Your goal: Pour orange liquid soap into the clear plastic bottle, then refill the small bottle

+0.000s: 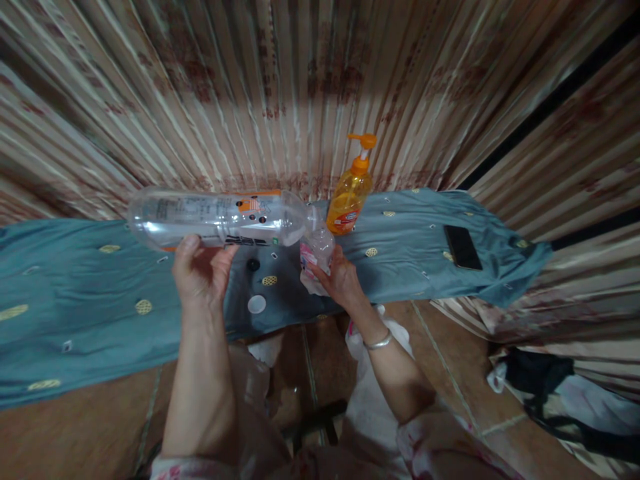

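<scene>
My left hand [203, 270] is closed around a large clear plastic bottle [205, 217] with orange and black print, held on its side above the cloth. Its neck points right and meets the top of a small clear bottle [319, 250] with a pink label. Around that smaller bottle my right hand [340, 277] is wrapped, keeping it roughly upright with a slight tilt. Whether the two mouths touch I cannot tell. Below them on the cloth lie a black cap [253, 265] and a white round lid [257, 304].
An orange pump bottle [349, 203], partly filled with yellow-orange liquid, stands just behind my right hand. A black phone [463, 247] lies farther right on the teal cloth [90, 287]. A pleated curtain [225, 100] hangs behind. A dark and white bag-like bundle [575, 393] rests on the tiled floor.
</scene>
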Demonstrator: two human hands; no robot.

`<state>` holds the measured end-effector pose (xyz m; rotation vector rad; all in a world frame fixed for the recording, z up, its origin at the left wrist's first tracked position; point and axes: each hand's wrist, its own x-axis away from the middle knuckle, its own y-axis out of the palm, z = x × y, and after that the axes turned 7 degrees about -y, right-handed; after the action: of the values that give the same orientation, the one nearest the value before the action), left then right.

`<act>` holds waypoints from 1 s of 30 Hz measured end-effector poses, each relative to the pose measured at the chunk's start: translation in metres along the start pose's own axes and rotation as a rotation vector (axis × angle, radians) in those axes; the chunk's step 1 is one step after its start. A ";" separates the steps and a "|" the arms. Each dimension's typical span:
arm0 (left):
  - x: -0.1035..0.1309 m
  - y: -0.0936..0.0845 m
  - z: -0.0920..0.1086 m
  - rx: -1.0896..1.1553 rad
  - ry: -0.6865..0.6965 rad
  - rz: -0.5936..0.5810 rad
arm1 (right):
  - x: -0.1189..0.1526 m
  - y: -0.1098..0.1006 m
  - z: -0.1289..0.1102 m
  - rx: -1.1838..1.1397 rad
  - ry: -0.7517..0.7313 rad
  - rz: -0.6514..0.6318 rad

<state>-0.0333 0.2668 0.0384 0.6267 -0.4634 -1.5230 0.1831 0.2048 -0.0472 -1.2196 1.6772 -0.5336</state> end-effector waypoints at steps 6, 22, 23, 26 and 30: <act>-0.001 -0.001 -0.002 0.031 0.003 0.030 | 0.000 0.002 0.001 0.006 0.002 0.012; 0.000 0.002 -0.004 0.072 0.034 -0.030 | 0.001 0.001 0.001 0.014 -0.002 0.010; 0.000 0.002 -0.003 0.071 0.035 -0.028 | 0.001 0.001 0.001 0.014 -0.002 0.010; 0.001 0.002 -0.002 0.062 0.033 -0.014 | 0.001 0.001 0.001 0.011 0.002 0.006; 0.001 0.002 -0.001 0.048 0.022 0.007 | 0.000 0.001 0.001 0.009 0.007 0.002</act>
<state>-0.0312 0.2655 0.0391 0.6781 -0.4861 -1.5004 0.1831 0.2050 -0.0486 -1.2111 1.6799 -0.5438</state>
